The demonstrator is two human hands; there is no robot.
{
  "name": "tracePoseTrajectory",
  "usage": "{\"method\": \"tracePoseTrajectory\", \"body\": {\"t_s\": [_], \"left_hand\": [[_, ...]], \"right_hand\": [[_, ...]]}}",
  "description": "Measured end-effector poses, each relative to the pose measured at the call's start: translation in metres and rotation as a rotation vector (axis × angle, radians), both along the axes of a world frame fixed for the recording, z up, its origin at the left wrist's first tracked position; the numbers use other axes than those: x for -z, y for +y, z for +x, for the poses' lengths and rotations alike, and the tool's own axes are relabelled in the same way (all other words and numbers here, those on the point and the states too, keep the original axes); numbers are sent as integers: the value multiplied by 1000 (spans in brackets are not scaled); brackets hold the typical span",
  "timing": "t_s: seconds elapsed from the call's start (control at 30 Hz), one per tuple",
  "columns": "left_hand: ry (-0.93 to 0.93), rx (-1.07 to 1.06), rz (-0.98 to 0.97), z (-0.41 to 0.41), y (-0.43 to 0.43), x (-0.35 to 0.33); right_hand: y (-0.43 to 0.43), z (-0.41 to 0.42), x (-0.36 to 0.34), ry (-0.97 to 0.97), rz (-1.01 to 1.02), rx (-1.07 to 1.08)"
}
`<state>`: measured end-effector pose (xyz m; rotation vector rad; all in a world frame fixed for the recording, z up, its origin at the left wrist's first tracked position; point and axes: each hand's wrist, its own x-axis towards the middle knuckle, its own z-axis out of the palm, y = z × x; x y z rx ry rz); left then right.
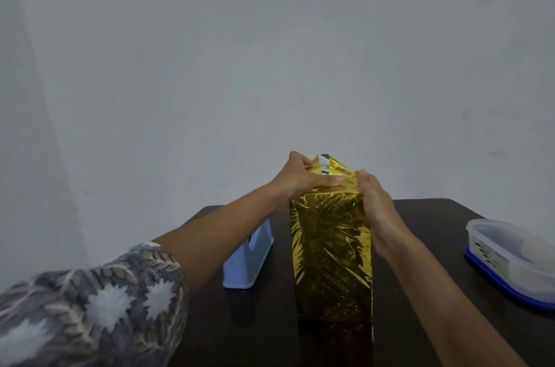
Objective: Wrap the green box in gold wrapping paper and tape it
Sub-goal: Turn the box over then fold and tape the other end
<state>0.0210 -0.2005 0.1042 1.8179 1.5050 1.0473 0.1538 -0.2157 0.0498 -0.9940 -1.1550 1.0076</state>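
The gold wrapping paper (pixel 330 246) stands as a tall upright block in the lower centre of the frame, on the dark desk (pixel 420 246). The green box is wholly hidden beneath it. Standing the parcel on end brings its open top up to the hands, which seems to be why it is placed so. The long sides look closed already, and the work now appears to be folding the loose top end.

Both hands meet at that top end, just above the frame's middle. The left hand (pixel 300 177) comes in from the left. Its thumb lies flat along the front of the fold and its fingers (pixel 295 159) reach over the back, so the flap is pinched between them, probably to crease it and keep it down. The right hand (pixel 372 189) lies against the upper right corner with its fingers curled onto the paper's edge. Their tips are hidden behind the flap, so how firmly they clamp cannot be told. A small peak of paper rises between the 2 hands.

A pale blue tape dispenser (pixel 249 258) stands just left of the parcel, near for the taping not yet done. A clear plastic container (pixel 507 249) sits well apart at the right edge.
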Motion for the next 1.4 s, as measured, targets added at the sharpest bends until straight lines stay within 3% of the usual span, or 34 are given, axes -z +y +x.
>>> {"method": "tracePoseTrajectory", "body": {"t_s": [0.23, 0.37, 0.67, 0.83, 0.97, 1.13, 1.2, 1.3, 1.4], "left_hand": [[75, -72, -297, 11, 6, -18], [139, 9, -510, 14, 8, -21], [355, 65, -382, 21, 1, -27], [94, 92, -387, -7, 9, -30], [217, 83, -417, -10, 17, -22], [237, 31, -310, 5, 18, -17], [152, 37, -329, -6, 18, -19], [-130, 100, -381, -38, 18, -13], [-403, 149, -370, -64, 9, 10]], "right_hand": [[-4, 3, -1, -27, 3, -20], [-3, 4, -1, -52, 12, -31], [-5, 4, -3, -54, 23, -66], [-7, 0, -3, -47, 55, -49], [-4, -2, -2, -40, 37, -29], [2, 2, 3, -78, 74, -81], [4, 5, 5, -86, 70, -135], [5, 15, 13, 12, 131, -280], [0, 23, 24, -19, 223, -237]]}}
